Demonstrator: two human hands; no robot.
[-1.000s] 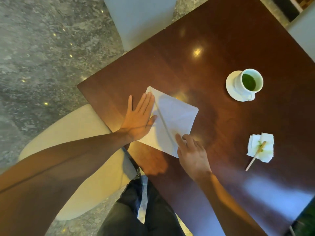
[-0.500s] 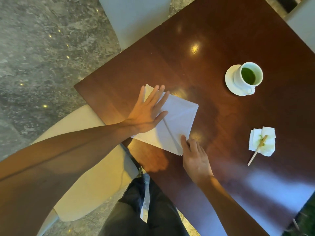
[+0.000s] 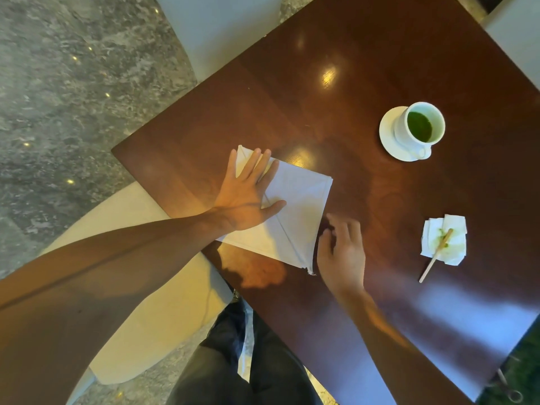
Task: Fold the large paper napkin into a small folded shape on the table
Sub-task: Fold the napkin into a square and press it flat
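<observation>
A white paper napkin, folded into a square with a diagonal crease, lies near the front left corner of the dark wooden table. My left hand lies flat on the napkin's left half, fingers spread, pressing it down. My right hand hovers just to the right of the napkin's near corner, blurred, fingers loosely curled and apart, holding nothing. It is off the paper.
A white cup of green drink on a saucer stands at the far right. A stained small napkin with a wooden stirrer lies right of my right hand. A cream chair sits at the table's left edge.
My right hand has lifted off the napkin's near corner and shifted right. My left hand has slid farther along the napkin's left side.
</observation>
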